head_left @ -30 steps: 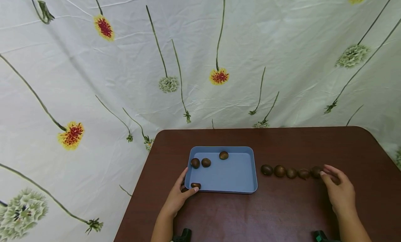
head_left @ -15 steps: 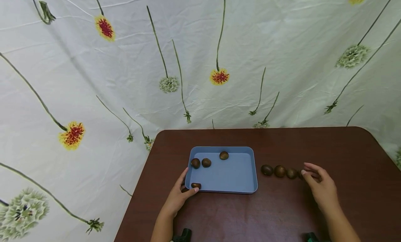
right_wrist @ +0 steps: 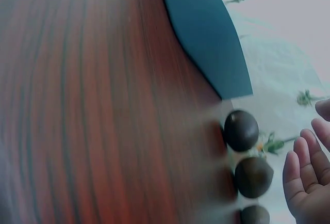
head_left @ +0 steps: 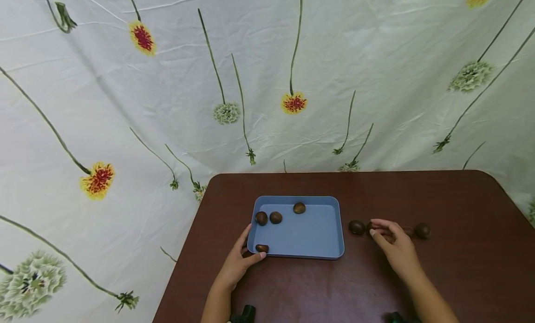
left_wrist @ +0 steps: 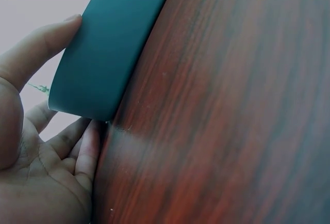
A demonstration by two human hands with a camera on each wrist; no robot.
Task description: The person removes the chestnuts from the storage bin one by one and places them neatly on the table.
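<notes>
My left hand (head_left: 237,263) holds the near left corner of a blue tray (head_left: 311,234), thumb on the near rim and fingers along the left side. Inside the tray lie several brown chestnuts, one (head_left: 262,248) close to that thumb. To the right of the tray, a row of chestnuts runs across the table. My right hand (head_left: 399,255) is over the middle of this row, fingertips right at the second chestnut from the left, partly covering others. The leftmost chestnut (head_left: 356,227) and rightmost chestnut (head_left: 422,230) show in full. In the right wrist view, loosely bent fingers (right_wrist: 305,164) hold nothing.
The dark brown wooden table (head_left: 309,290) has rounded far corners. Behind it hangs a pale cloth (head_left: 259,72) printed with flowers. Part of a black wrist device (head_left: 246,313) shows at the bottom, below the left hand.
My right hand has moved left along the row, from the rightmost chestnut to the second from the left. The chestnuts stay in place, and the left hand keeps its hold on the tray.
</notes>
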